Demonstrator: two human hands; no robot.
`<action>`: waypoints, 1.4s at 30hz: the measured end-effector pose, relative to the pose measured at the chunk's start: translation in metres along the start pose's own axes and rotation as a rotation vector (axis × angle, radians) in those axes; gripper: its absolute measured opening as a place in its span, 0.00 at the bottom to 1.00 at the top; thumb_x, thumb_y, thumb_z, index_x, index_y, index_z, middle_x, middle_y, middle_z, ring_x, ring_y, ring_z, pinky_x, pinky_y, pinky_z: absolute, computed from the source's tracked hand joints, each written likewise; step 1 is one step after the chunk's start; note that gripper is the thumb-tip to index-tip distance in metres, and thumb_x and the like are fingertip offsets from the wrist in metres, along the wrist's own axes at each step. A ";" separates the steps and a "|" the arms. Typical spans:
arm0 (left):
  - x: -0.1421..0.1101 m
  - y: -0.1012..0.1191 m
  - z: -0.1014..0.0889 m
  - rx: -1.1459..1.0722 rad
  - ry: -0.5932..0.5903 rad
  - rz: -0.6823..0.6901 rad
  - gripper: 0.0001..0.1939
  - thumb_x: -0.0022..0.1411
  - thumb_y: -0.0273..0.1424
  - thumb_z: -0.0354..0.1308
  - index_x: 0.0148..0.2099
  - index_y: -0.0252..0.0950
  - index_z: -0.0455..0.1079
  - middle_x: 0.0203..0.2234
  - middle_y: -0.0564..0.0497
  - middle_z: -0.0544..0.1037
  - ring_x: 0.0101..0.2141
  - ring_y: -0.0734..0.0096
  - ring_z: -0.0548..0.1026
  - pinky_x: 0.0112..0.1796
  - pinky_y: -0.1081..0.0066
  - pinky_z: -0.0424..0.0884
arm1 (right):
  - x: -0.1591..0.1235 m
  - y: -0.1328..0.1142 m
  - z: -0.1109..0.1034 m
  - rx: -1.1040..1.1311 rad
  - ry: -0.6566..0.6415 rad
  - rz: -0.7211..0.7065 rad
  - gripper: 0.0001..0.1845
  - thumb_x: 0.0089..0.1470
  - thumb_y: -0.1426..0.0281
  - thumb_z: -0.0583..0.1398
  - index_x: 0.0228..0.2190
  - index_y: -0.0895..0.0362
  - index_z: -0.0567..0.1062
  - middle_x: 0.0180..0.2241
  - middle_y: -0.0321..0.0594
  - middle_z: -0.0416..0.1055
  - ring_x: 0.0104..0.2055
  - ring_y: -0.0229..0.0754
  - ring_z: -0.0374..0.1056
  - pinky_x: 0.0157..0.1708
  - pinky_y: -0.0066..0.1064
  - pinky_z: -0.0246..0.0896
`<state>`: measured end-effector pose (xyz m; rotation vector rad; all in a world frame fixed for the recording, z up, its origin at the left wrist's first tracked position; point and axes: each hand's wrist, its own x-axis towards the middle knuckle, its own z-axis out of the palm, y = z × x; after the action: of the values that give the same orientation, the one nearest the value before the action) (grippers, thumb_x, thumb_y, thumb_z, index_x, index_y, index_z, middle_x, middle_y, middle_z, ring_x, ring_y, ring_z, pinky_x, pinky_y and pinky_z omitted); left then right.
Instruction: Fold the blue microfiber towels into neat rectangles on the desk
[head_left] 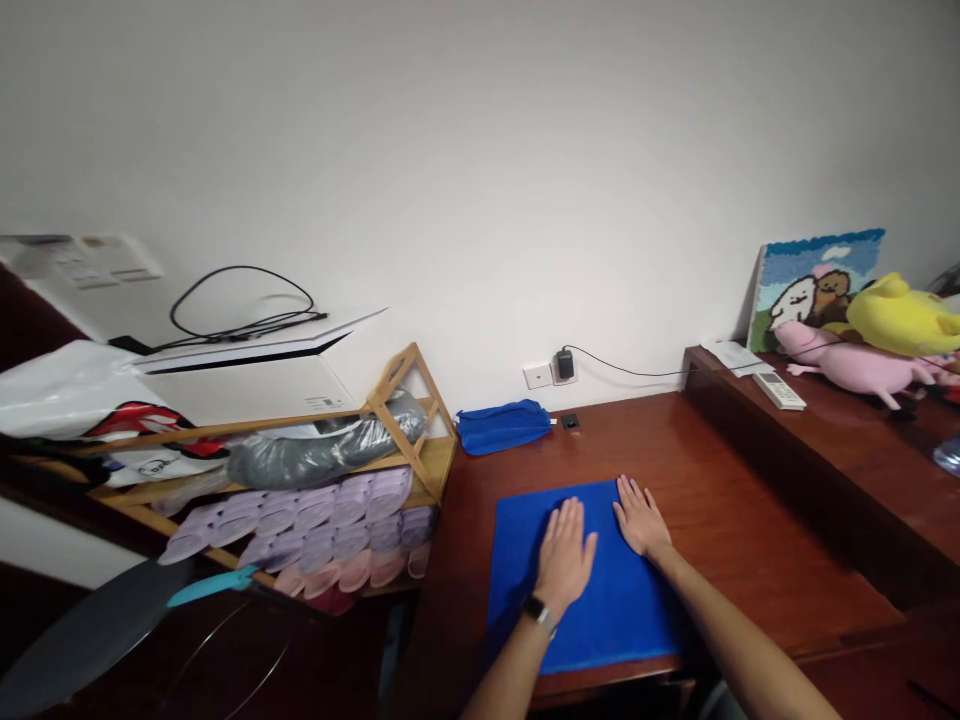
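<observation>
A blue cloth (600, 625) lies spread out flat on the reddish-brown wooden desk (750, 520). On its upper middle part rests my left hand (566, 555), palm down with fingers stretched out; a watch (538, 612) is on that wrist. My right hand (642, 518) lies flat near the cloth's upper right corner, fingers extended and slightly spread. Neither hand grips anything. Farther back, against the wall, sits a second blue cloth (504, 427), folded into a long bundle.
Left of the desk stands a wooden rack (420, 450) with several purple slippers (334, 507) and a white box (262, 375). A black charger (565, 364) is plugged into the wall. The raised ledge at right holds a remote (778, 390), plush toys (847, 358) and a picture (814, 285).
</observation>
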<state>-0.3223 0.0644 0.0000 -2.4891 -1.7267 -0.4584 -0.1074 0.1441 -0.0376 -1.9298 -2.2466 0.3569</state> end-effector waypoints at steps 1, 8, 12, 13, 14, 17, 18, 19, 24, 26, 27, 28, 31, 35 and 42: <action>0.022 0.018 0.009 -0.042 -0.034 0.030 0.33 0.78 0.43 0.35 0.77 0.34 0.46 0.73 0.46 0.56 0.73 0.61 0.51 0.71 0.54 0.52 | 0.000 0.001 0.001 -0.005 -0.002 -0.012 0.37 0.70 0.58 0.36 0.74 0.58 0.45 0.76 0.41 0.41 0.78 0.44 0.33 0.74 0.46 0.26; 0.067 0.031 0.053 -0.156 -0.158 -0.038 0.35 0.77 0.47 0.30 0.77 0.37 0.47 0.73 0.46 0.56 0.73 0.60 0.51 0.71 0.52 0.50 | -0.001 0.003 0.002 -0.036 -0.009 -0.021 0.36 0.70 0.59 0.37 0.74 0.58 0.47 0.76 0.40 0.41 0.77 0.44 0.34 0.74 0.45 0.29; 0.034 -0.047 0.028 -0.037 -0.151 -0.209 0.37 0.76 0.50 0.32 0.77 0.35 0.49 0.74 0.44 0.55 0.73 0.58 0.51 0.71 0.51 0.49 | -0.002 0.000 -0.001 -0.037 -0.003 0.009 0.37 0.70 0.58 0.36 0.74 0.60 0.45 0.76 0.39 0.41 0.77 0.43 0.35 0.74 0.44 0.27; 0.025 -0.068 0.020 -0.001 -0.158 -0.260 0.37 0.76 0.50 0.32 0.77 0.34 0.50 0.73 0.44 0.55 0.73 0.57 0.51 0.71 0.50 0.50 | -0.002 -0.001 -0.001 -0.037 -0.005 0.011 0.38 0.70 0.58 0.36 0.74 0.60 0.45 0.76 0.39 0.41 0.77 0.43 0.35 0.74 0.44 0.27; 0.017 -0.088 0.013 0.028 -0.166 -0.302 0.37 0.76 0.49 0.32 0.77 0.34 0.50 0.73 0.43 0.55 0.73 0.57 0.51 0.70 0.50 0.50 | -0.002 -0.001 -0.001 -0.036 -0.005 0.013 0.38 0.70 0.58 0.36 0.74 0.60 0.45 0.76 0.39 0.42 0.77 0.43 0.35 0.74 0.44 0.28; -0.001 -0.129 0.003 0.073 -0.170 -0.367 0.34 0.77 0.44 0.32 0.77 0.35 0.49 0.74 0.45 0.55 0.73 0.58 0.51 0.70 0.52 0.50 | -0.003 0.000 0.001 -0.043 0.002 0.012 0.37 0.70 0.57 0.36 0.74 0.59 0.45 0.76 0.40 0.43 0.77 0.44 0.36 0.74 0.45 0.29; -0.004 -0.136 0.003 0.077 -0.164 -0.375 0.33 0.77 0.42 0.32 0.77 0.35 0.48 0.74 0.45 0.55 0.73 0.58 0.51 0.70 0.52 0.50 | -0.003 0.001 0.001 -0.047 0.004 0.010 0.37 0.70 0.57 0.36 0.74 0.58 0.45 0.76 0.40 0.43 0.77 0.44 0.36 0.74 0.45 0.29; -0.006 -0.139 0.005 0.078 -0.157 -0.380 0.33 0.77 0.41 0.32 0.77 0.35 0.48 0.74 0.46 0.55 0.73 0.59 0.51 0.70 0.53 0.51 | -0.002 0.001 0.002 -0.052 0.003 0.010 0.37 0.70 0.57 0.36 0.74 0.58 0.45 0.76 0.40 0.43 0.77 0.44 0.36 0.74 0.45 0.29; -0.007 -0.135 0.012 0.070 -0.126 -0.395 0.33 0.77 0.40 0.32 0.77 0.33 0.49 0.74 0.45 0.54 0.73 0.60 0.51 0.71 0.55 0.50 | 0.001 -0.002 -0.004 -0.081 -0.036 0.031 0.37 0.70 0.58 0.35 0.74 0.58 0.44 0.76 0.38 0.40 0.77 0.43 0.35 0.74 0.44 0.28; -0.006 -0.133 0.011 0.065 -0.111 -0.391 0.32 0.77 0.40 0.33 0.77 0.34 0.48 0.74 0.45 0.55 0.73 0.60 0.52 0.70 0.54 0.50 | 0.001 -0.005 -0.010 -0.076 -0.073 0.043 0.37 0.70 0.57 0.35 0.74 0.58 0.44 0.76 0.38 0.39 0.77 0.43 0.34 0.74 0.44 0.28; -0.006 -0.133 0.011 0.062 -0.102 -0.390 0.32 0.77 0.40 0.33 0.77 0.35 0.48 0.73 0.45 0.55 0.73 0.60 0.52 0.70 0.54 0.50 | -0.001 -0.006 -0.012 -0.069 -0.086 0.053 0.37 0.70 0.57 0.35 0.74 0.58 0.44 0.76 0.38 0.39 0.77 0.43 0.34 0.74 0.44 0.29; -0.005 -0.133 0.010 0.058 -0.093 -0.389 0.32 0.77 0.40 0.34 0.77 0.35 0.48 0.73 0.45 0.56 0.72 0.59 0.52 0.70 0.53 0.50 | -0.004 -0.007 -0.015 -0.060 -0.087 0.060 0.38 0.70 0.57 0.35 0.74 0.59 0.43 0.76 0.39 0.38 0.77 0.43 0.33 0.74 0.44 0.30; -0.005 -0.132 0.010 0.048 -0.074 -0.389 0.33 0.76 0.41 0.34 0.77 0.35 0.48 0.73 0.44 0.57 0.72 0.59 0.53 0.70 0.53 0.50 | -0.023 -0.006 -0.016 -0.042 -0.015 0.046 0.38 0.70 0.55 0.34 0.74 0.59 0.44 0.76 0.40 0.38 0.77 0.43 0.33 0.74 0.44 0.30; -0.004 -0.134 0.009 0.036 -0.072 -0.394 0.34 0.76 0.43 0.34 0.77 0.34 0.49 0.73 0.44 0.57 0.72 0.57 0.53 0.70 0.52 0.50 | -0.054 -0.002 -0.009 -0.054 -0.021 0.020 0.39 0.70 0.54 0.34 0.74 0.61 0.46 0.76 0.40 0.41 0.77 0.43 0.34 0.74 0.43 0.30; 0.004 -0.103 -0.006 0.070 -0.022 -0.259 0.32 0.76 0.39 0.35 0.76 0.33 0.51 0.72 0.43 0.59 0.72 0.59 0.54 0.71 0.52 0.47 | -0.067 -0.004 -0.006 -0.047 -0.022 0.027 0.37 0.71 0.56 0.36 0.74 0.59 0.46 0.75 0.40 0.42 0.77 0.43 0.35 0.74 0.44 0.30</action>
<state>-0.4180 0.1044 -0.0036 -2.2415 -2.0465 -0.3814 -0.0992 0.0782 -0.0281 -1.9904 -2.2638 0.3333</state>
